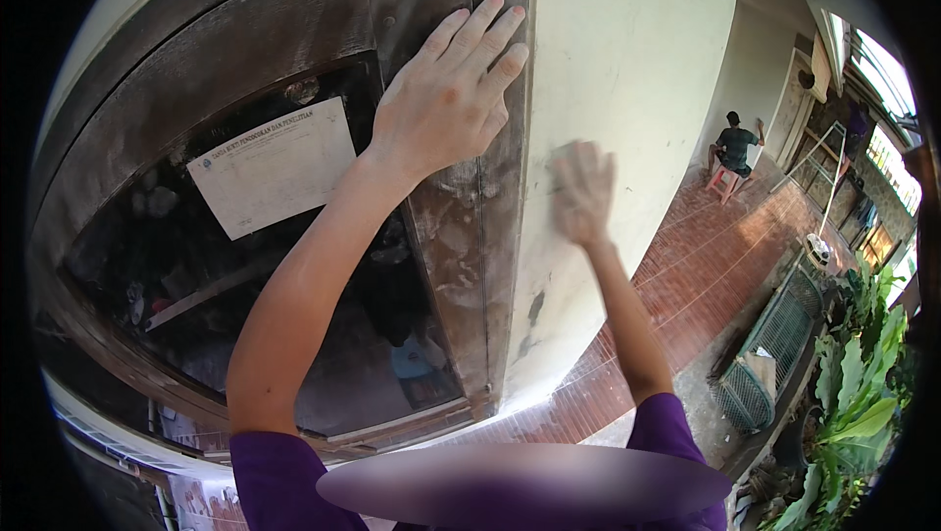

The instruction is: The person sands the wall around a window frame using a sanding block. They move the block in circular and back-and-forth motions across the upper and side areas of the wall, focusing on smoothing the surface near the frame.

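Observation:
My left hand lies spread on the dark wooden window frame, its fingertips near the edge where the frame meets the wall. Right of it, my right hand is at the pale painted wall, blurred; whether its palm touches the wall or anything is under it cannot be told. White dusty smears mark the wood. Behind the dark glass pane, or on it, is a white paper sheet with printing. Dark stains show low on the wall.
Far back, a person sits on a red plastic stool facing a wall. A metal ladder stands near a second, partly hidden person. Red floor tiles, a green mesh rack and leafy plants are at right.

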A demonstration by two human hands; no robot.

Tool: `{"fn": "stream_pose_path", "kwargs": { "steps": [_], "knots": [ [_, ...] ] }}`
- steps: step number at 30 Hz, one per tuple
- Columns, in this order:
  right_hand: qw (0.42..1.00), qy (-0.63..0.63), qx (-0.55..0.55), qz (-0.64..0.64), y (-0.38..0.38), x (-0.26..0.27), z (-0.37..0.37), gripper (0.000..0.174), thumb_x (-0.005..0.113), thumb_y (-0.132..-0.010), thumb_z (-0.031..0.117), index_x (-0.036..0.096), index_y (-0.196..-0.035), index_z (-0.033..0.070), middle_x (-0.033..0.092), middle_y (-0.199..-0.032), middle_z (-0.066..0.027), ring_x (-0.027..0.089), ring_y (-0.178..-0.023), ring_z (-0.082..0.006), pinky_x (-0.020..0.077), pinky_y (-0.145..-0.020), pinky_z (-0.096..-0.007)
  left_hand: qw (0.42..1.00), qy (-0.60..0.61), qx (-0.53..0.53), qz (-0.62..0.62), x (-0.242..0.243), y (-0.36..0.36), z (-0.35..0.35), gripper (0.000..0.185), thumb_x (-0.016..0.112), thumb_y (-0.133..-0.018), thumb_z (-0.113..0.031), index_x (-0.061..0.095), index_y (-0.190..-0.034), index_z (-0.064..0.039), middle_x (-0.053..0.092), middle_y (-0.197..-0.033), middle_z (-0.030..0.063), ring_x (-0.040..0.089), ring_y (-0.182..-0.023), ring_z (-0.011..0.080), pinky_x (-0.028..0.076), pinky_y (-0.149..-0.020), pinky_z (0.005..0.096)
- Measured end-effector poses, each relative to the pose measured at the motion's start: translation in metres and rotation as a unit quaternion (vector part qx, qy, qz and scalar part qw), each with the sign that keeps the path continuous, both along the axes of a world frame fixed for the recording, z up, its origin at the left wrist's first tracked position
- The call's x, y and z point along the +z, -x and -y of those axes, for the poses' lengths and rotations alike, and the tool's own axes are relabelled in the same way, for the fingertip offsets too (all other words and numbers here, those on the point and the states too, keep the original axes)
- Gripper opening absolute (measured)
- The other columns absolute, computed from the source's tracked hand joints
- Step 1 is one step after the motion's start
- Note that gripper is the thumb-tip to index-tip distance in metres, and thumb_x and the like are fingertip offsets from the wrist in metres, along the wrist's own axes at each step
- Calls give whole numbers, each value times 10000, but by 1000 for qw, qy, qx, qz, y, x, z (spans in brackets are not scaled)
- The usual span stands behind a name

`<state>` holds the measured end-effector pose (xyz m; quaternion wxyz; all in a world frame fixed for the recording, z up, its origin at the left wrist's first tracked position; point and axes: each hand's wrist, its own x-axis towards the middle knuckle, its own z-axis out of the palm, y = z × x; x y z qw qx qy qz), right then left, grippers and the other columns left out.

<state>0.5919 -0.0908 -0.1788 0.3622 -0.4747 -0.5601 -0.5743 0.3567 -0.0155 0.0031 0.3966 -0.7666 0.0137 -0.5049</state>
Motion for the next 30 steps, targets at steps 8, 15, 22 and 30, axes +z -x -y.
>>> {"fn": "stream_pose_path", "kwargs": {
  "steps": [8,15,22,30],
  "knots": [
    [945,-132,1,-299,-92,159,3,569,324,-1063,288,241,-1582,71,177,-1651,-192,148,-1523,-390,129,-1203,-586,1000,9,-2,20,-3,0,-1,380,588,-817,-136,607,-1192,-78,491,-1492,97,411,-1417,287,332,-1168,437],
    [999,16,-13,-40,20,117,-14,563,394,-1035,261,303,-1575,133,203,-1662,-108,171,-1531,-331,124,-1219,-556,1000,-16,7,23,-2,3,-1,317,638,-801,-221,604,-1079,-73,508,-1466,117,391,-1426,270,310,-1182,428],
    [977,-57,8,-205,-113,140,32,548,310,-1067,283,260,-1585,111,176,-1660,-144,166,-1530,-326,102,-1233,-526,999,-22,6,31,-3,2,-2,345,643,-799,-228,597,-1103,-71,510,-1464,117,396,-1426,262,314,-1186,431],
    [892,-67,-34,-445,-50,56,15,621,252,-1078,357,119,-1594,39,83,-1655,-226,147,-1506,-451,201,-1192,-588,999,-18,5,36,-5,0,-3,349,610,-803,-189,596,-1136,-83,508,-1474,106,412,-1420,265,324,-1183,432]
  ]
}}
